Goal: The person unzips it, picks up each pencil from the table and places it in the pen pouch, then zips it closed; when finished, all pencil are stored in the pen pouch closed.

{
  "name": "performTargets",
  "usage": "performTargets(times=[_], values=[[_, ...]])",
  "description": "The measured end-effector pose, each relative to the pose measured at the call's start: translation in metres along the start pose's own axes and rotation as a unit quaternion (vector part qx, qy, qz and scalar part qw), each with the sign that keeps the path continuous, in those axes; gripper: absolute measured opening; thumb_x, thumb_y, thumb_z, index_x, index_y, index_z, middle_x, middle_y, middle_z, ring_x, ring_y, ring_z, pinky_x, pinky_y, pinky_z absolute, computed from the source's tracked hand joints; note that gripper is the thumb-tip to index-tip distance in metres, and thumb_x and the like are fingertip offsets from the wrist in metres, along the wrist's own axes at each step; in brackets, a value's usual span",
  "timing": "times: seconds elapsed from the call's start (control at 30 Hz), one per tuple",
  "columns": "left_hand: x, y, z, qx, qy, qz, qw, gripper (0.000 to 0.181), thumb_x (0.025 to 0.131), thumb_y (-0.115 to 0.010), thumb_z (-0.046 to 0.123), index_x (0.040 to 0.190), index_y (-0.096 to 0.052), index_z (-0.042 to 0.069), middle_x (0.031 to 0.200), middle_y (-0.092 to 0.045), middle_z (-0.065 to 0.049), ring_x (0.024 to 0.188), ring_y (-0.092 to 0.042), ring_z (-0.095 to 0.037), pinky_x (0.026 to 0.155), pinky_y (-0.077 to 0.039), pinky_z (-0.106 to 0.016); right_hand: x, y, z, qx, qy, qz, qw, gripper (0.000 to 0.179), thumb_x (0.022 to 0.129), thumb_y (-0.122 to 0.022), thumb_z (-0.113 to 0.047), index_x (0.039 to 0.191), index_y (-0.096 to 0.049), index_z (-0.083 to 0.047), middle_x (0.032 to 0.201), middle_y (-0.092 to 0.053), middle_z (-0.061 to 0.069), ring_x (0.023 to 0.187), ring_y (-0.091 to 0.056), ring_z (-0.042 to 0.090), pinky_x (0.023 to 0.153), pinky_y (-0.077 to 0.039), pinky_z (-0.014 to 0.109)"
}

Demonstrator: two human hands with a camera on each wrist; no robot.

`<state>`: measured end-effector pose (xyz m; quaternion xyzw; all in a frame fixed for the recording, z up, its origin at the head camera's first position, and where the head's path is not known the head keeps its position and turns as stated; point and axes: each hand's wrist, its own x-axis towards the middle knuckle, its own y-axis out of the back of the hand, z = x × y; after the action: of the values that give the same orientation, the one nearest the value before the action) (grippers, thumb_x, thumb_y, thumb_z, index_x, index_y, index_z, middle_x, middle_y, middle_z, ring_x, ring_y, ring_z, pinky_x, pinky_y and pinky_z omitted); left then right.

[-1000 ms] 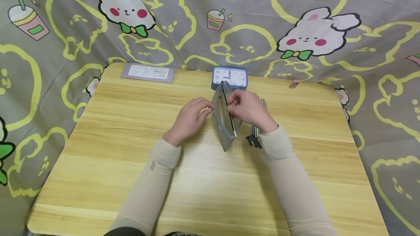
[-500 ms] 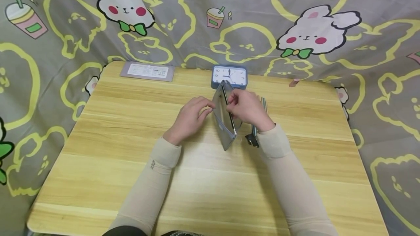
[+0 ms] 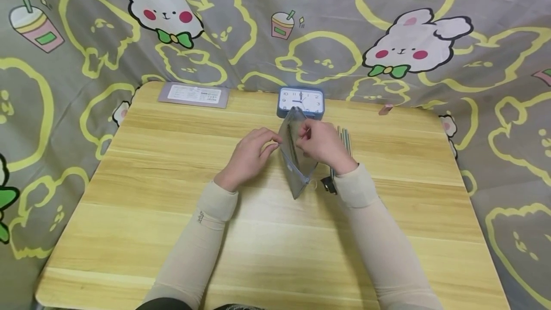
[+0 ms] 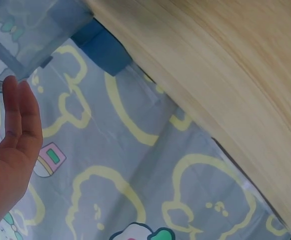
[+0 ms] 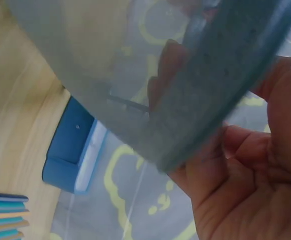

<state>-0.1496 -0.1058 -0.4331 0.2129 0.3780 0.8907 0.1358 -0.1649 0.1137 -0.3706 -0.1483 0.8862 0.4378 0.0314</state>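
Observation:
A translucent grey zip pouch (image 3: 297, 178) stands with its mouth spread between both hands. My left hand (image 3: 251, 154) pinches its left rim with fingertips and thumb. My right hand (image 3: 320, 141) holds the opposite rim; in the right wrist view, some of the right hand's fingers (image 5: 166, 75) show through the pouch wall (image 5: 75, 60). A dark slender stick, perhaps a pencil (image 3: 292, 142), appears faintly within the pouch. Beside the right wrist lies a bundle of striped pencil-like sticks (image 3: 346, 140), with a small black object (image 3: 329, 185) at its near end. The left wrist view catches my left hand (image 4: 13, 135) partly cut off.
Directly behind the pouch stands a blue clock (image 3: 301, 101). A flat mauve package with a white label (image 3: 193, 94) lies at the table's back left. Toward the back right sits a small pinkish block (image 3: 385, 109). A patterned curtain (image 3: 241, 23) hangs along the back edge of the wooden table (image 3: 172, 157).
The dark stick that my right hand held at the pouch's mouth has dropped down inside. My right hand has come slightly left onto the rim, while my left hand has stayed in place.

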Motion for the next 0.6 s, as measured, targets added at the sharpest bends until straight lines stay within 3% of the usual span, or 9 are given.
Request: performTargets(times=[0.3,0.6], values=[[-0.001,0.001,-0.002,-0.005,0.007,-0.001,1.0,0.015,0.106,-0.065,0.017,0.118,-0.074,0.014,0.122,-0.074,-0.003,0.119,-0.066,-0.026,0.109,-0.054,-0.044,-0.019,0.023,0.035,0.032,-0.024,0.045,0.9982,0.015,0.097,-0.067,-0.017,0.107,-0.067,-0.005,0.099,-0.073,0.013,0.07,-0.075,0.017,0.067,-0.063,0.03],[-0.002,0.004,-0.004,-0.003,0.003,0.004,1.0,0.015,0.106,-0.065,0.017,0.118,-0.074,0.014,0.121,-0.074,-0.002,0.119,-0.066,-0.025,0.107,-0.054,-0.044,-0.042,0.031,0.111,0.028,-0.065,0.07,0.9951,0.016,0.101,-0.065,-0.018,0.108,-0.068,-0.004,0.103,-0.072,0.017,0.077,-0.074,0.026,0.06,-0.058,0.028]])
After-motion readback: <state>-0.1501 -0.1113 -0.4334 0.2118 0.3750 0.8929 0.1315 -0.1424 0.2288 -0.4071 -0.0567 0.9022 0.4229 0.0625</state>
